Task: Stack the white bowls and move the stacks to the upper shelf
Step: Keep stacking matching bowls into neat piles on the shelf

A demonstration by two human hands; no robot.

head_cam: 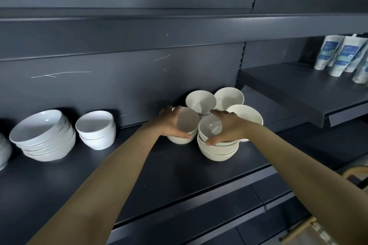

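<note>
— Nearest on the lower shelf (139,175), what is the right hand (231,127) doing?
— Its fingers (223,114) and thumb clasp the rim of the top bowl (210,129) on the near stack (217,153), likely to seat it squarely.
— And the left hand (171,123)?
— It grips the neighbouring bowl (189,123) rim to rim, probably to lift it across.
— Beyond?
— Three loose bowls (201,101) sit just behind. The upper shelf (179,26) hangs above, its top out of sight.
</note>
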